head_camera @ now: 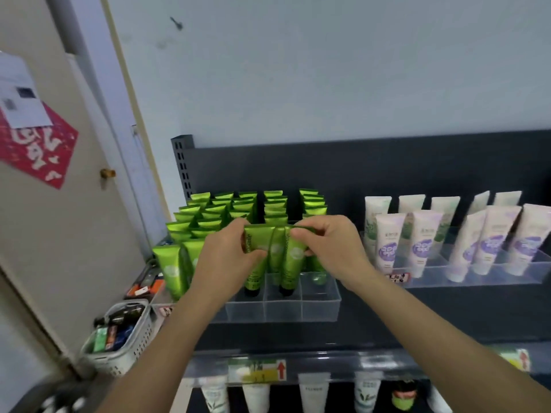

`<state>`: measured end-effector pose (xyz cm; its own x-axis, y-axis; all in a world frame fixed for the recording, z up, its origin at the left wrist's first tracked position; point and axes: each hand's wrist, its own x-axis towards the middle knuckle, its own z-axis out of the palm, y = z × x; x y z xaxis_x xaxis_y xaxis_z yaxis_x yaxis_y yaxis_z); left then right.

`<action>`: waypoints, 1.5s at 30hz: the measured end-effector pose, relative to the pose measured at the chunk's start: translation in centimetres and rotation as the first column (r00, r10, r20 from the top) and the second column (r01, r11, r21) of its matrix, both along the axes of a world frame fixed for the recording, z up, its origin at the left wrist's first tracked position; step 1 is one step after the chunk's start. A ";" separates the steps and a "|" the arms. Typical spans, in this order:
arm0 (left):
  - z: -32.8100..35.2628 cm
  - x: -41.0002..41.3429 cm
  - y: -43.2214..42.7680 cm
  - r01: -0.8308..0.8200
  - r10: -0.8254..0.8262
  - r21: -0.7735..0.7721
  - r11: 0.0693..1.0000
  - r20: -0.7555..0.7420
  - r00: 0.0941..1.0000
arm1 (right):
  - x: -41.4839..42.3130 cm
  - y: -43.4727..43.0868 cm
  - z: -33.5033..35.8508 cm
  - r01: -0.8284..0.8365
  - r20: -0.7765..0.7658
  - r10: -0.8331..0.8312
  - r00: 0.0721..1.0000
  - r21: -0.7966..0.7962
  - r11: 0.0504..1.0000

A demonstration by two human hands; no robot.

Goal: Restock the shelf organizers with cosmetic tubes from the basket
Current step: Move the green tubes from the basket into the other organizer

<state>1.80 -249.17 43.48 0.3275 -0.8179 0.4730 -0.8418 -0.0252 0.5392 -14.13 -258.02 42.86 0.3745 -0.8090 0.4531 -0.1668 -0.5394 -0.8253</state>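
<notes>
A clear plastic organizer (320, 305) on the dark shelf holds rows of upright green cosmetic tubes (220, 210). My left hand (226, 253) grips one green tube (255, 275) by its upper part, cap down in a front compartment. Just to its right, my right hand (328, 242) pinches the crimped top of another green tube (293, 263), whose cap also stands in a front slot. A grey basket (135, 350) with assorted items sits low at the left, below shelf level.
A second clear organizer (492, 272) at the right holds white and purple tubes (423, 242). The shelf's front rail carries price labels (258, 371), with more tubes on the tier below. A door with a red poster (38, 150) stands at the left.
</notes>
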 end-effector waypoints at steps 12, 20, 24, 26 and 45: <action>-4.0 1.7 -1.0 -0.094 0.097 0.042 0.995 -0.067 0.993 | 2.4 -0.7 -1.7 -0.028 -0.269 0.003 0.963 -0.087 0.996; -3.2 1.3 -0.8 -0.145 0.169 -0.116 0.983 0.231 0.958 | 2.4 -0.8 -1.5 0.002 -0.302 -0.032 0.953 -0.099 0.995; -3.0 1.7 -1.1 -0.139 0.176 -0.148 0.979 0.275 0.945 | 2.7 -0.7 -1.5 -0.001 -0.258 -0.020 0.966 -0.078 0.997; -3.1 1.8 -1.1 -0.132 0.175 -0.161 0.978 0.294 0.940 | 2.9 -0.7 -1.5 -0.008 -0.264 -0.012 0.965 -0.074 0.997; -6.5 -19.9 -5.5 0.650 -0.624 -0.096 0.754 0.203 0.754 | -20.6 1.5 -6.9 0.519 -0.049 -0.518 0.854 0.022 0.855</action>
